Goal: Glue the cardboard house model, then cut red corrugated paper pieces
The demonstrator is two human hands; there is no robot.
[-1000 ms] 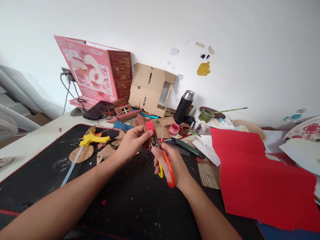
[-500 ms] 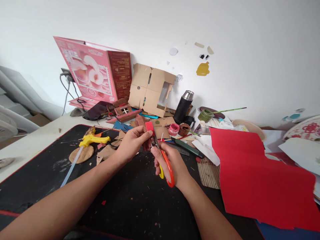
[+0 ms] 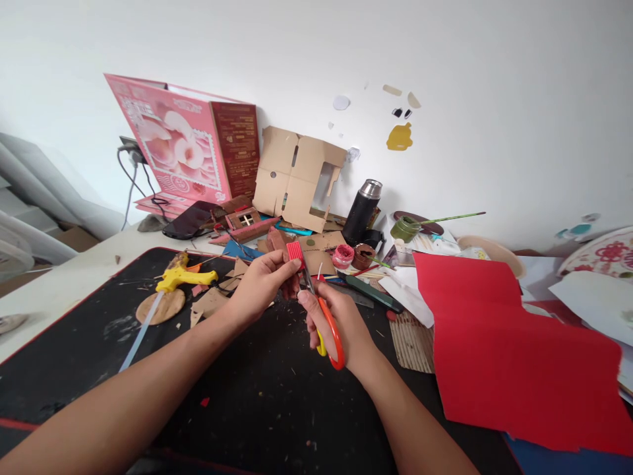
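Note:
Between the thumb and fingers of my left hand (image 3: 270,277) is a small piece of red corrugated cardboard (image 3: 295,253), its ridges facing up. My right hand (image 3: 341,316) is closed round scissors (image 3: 337,340) with orange and yellow handles. The blades lie along the right edge of the red piece; whether they touch it I cannot tell. A bit of red (image 3: 322,280) shows by my right fingers, partly hidden. Both hands are over a black mat (image 3: 267,409), with a small red scrap (image 3: 204,401) lying on it.
At left, a yellow glue gun (image 3: 182,276) rests over a round wooden disc (image 3: 163,306). Large red paper (image 3: 519,369) covers the right side. Behind my hands are open paint jars (image 3: 343,256), a green utility knife (image 3: 373,293), a black thermos (image 3: 363,211) and cut cardboard (image 3: 299,175).
The scissor handles look slightly closer together. Otherwise both hands keep nearly the same place, and the view has shifted a little.

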